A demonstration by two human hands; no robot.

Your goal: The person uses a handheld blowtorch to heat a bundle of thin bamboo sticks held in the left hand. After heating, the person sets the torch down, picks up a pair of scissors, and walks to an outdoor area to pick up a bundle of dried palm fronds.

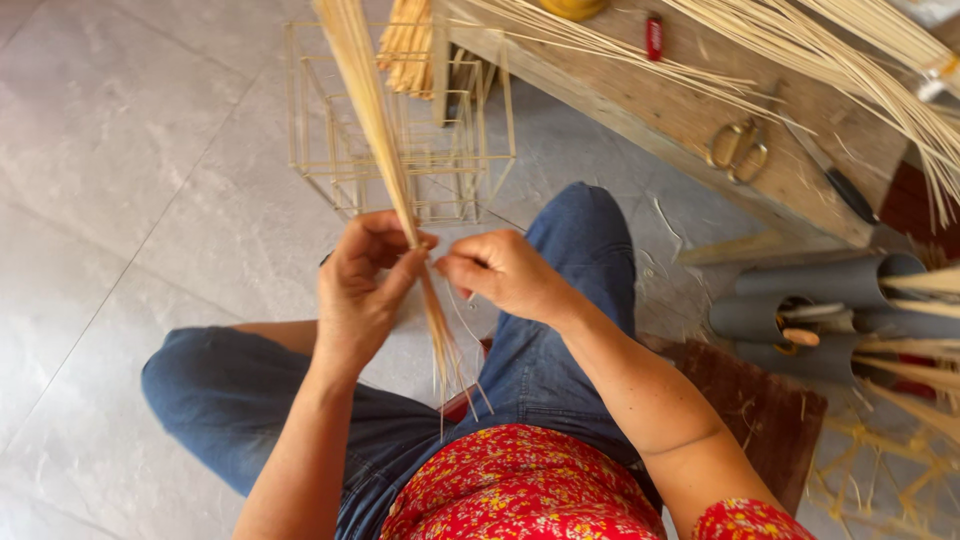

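Hands sorting a bundle of thin bamboo strips

The left hand point(358, 285) gripped the strip bundle point(385, 160) above the lap, its top cut off; the right hand point(500, 272) pinched one strip, hard to see. Grey tubes point(800, 300) lay right, contents partly hidden.

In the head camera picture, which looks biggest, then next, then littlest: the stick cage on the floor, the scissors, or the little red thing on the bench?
1. The stick cage looks biggest.
2. The scissors on the wooden bench.
3. The little red thing looks littlest.

All sit about equally far from the camera, so the order seems safe.
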